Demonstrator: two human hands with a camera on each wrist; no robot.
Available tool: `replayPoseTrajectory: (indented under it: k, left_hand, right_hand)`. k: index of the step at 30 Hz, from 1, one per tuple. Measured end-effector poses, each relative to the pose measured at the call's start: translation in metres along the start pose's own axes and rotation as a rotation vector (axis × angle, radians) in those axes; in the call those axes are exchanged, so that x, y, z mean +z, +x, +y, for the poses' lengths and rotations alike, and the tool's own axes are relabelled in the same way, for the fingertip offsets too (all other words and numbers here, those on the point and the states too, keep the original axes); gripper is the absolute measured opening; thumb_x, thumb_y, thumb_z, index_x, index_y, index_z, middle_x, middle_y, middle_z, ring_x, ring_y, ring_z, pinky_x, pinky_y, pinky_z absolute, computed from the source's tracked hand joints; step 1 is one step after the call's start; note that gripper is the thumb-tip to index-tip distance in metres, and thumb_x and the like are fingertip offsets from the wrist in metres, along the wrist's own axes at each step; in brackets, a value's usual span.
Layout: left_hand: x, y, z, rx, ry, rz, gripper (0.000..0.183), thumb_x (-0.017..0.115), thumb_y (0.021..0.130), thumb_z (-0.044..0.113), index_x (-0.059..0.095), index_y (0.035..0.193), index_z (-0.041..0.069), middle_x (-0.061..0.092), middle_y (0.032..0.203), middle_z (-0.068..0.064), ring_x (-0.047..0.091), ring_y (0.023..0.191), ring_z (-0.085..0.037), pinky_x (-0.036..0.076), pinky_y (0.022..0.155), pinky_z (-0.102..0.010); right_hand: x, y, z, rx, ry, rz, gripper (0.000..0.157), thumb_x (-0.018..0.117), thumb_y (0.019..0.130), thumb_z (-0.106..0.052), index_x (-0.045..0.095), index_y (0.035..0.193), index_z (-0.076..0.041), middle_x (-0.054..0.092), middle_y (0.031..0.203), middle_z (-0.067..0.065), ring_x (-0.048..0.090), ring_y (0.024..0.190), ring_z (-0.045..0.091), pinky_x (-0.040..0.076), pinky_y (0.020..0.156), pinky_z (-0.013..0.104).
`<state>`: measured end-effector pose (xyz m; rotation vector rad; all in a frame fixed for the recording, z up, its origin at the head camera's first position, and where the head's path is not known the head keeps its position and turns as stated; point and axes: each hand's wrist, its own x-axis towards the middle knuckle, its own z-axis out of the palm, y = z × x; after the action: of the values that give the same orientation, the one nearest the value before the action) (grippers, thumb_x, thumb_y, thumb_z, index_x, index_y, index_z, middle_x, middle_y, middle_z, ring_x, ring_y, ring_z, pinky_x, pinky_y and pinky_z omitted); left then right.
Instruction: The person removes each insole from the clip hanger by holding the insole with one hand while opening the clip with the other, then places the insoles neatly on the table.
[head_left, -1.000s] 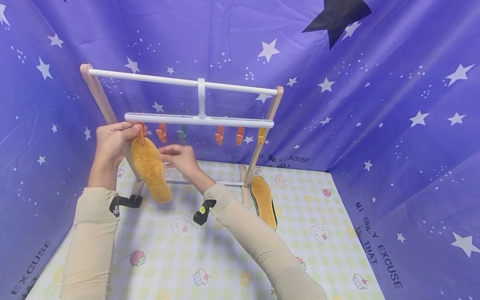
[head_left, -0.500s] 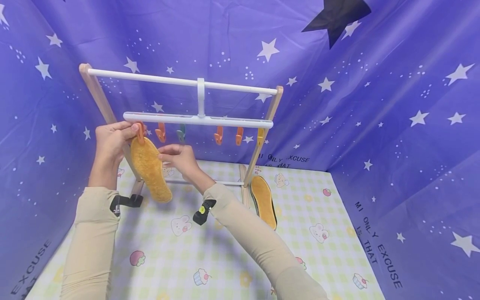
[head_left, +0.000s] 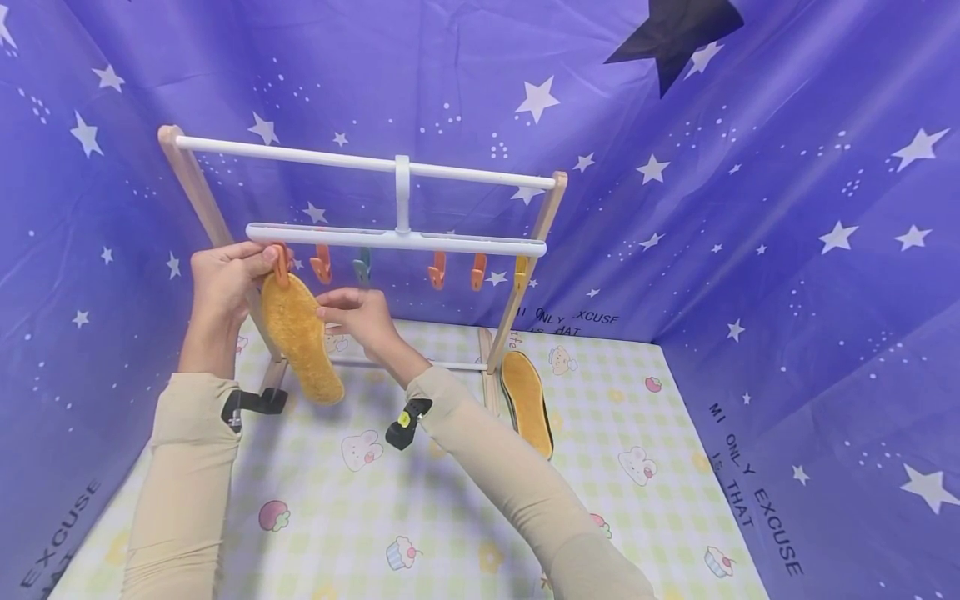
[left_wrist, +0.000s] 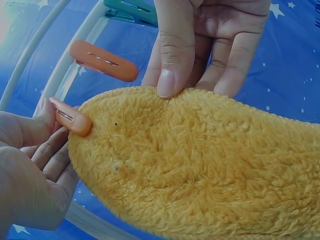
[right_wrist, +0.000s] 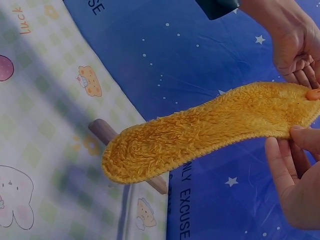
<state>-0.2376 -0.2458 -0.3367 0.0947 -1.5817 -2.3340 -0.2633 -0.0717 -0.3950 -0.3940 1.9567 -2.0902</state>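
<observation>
A fuzzy yellow insole (head_left: 300, 337) hangs below the left end of a white clip hanger (head_left: 337, 237). At its top edge sits an orange clip (left_wrist: 72, 119), its jaws over the insole's rim. My left hand (head_left: 225, 287) pinches that clip between thumb and fingers. With thumb and fingertips my right hand (head_left: 360, 317) pinches the insole's right edge, a little below the clip. More clips hang along the bar: an orange clip (head_left: 321, 265) and a green clip (head_left: 363, 267) are the closest.
The hanger hooks onto a rack's white rod (head_left: 300, 156) between wooden posts (head_left: 191, 183). A second yellow insole (head_left: 528, 404) lies on the checked tablecloth (head_left: 465, 500) beside the rack's right foot. Purple star-printed curtains (head_left: 750, 208) enclose the table.
Nearly everything holds still. The hanger bar has shifted very slightly left, while both hands keep their grip on the clip and the insole.
</observation>
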Motion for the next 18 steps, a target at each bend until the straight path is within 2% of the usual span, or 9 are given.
replayPoseTrajectory:
  k: [10, 14, 18]
  left_hand:
    - [0.0018, 0.0002, -0.0001, -0.006, -0.043, 0.034, 0.022, 0.071, 0.089, -0.007, 0.080, 0.075, 0.008, 0.077, 0.069, -0.002, 0.076, 0.065, -0.011, 0.062, 0.063, -0.020]
    - [0.0026, 0.0005, -0.0006, 0.000, -0.047, 0.040, 0.021, 0.072, 0.088, -0.007, 0.080, 0.075, 0.007, 0.077, 0.068, -0.002, 0.076, 0.064, -0.011, 0.062, 0.063, -0.020]
    - [0.0037, 0.0006, -0.0016, 0.021, -0.038, 0.046, 0.021, 0.073, 0.088, -0.006, 0.080, 0.075, 0.008, 0.077, 0.068, -0.002, 0.076, 0.064, -0.011, 0.062, 0.062, -0.020]
  right_hand:
    - [0.0014, 0.0017, 0.0030, 0.003, 0.010, 0.005, 0.022, 0.073, 0.087, 0.008, 0.072, 0.108, 0.011, 0.074, 0.110, 0.027, 0.075, 0.083, 0.023, 0.065, 0.067, 0.028]
    - [0.0012, 0.0009, 0.0026, 0.008, 0.010, 0.009, 0.022, 0.073, 0.087, 0.008, 0.072, 0.108, 0.011, 0.073, 0.110, 0.027, 0.073, 0.079, 0.018, 0.065, 0.070, 0.031]
    - [0.0005, -0.0004, 0.0018, 0.011, 0.004, 0.014, 0.021, 0.073, 0.087, 0.008, 0.072, 0.108, 0.011, 0.074, 0.110, 0.026, 0.074, 0.081, 0.021, 0.065, 0.071, 0.033]
